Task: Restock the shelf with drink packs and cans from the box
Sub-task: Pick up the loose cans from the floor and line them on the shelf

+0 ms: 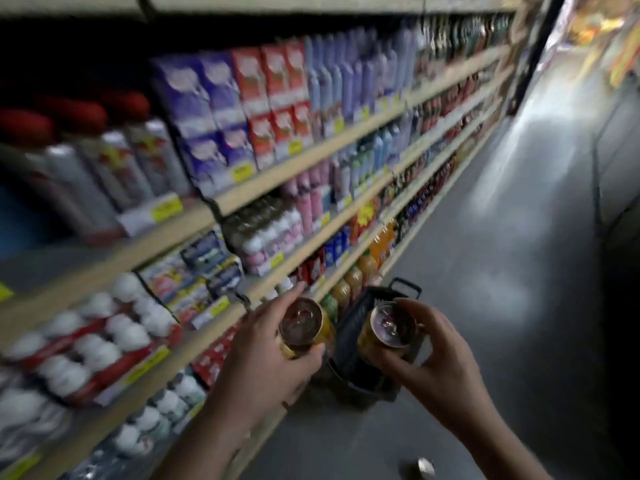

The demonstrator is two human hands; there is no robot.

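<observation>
My left hand (266, 362) grips a gold can (302, 326) seen from its top, close to the shelf edge (214, 327). My right hand (440, 355) holds a second gold can (389, 328), also top up, over a dark basket (360, 327) standing on the floor below both hands. The whole picture is blurred by motion. The shelf on the left carries rows of drink packs and bottles.
Long wooden shelves run along the left, stocked with cartons (221, 109), white-capped bottle packs (100, 341), orange juice bottles (360, 275) and cans. The grey aisle floor (502, 271) stretches to the right. A small shiny object (425, 466) lies on the floor near the bottom edge.
</observation>
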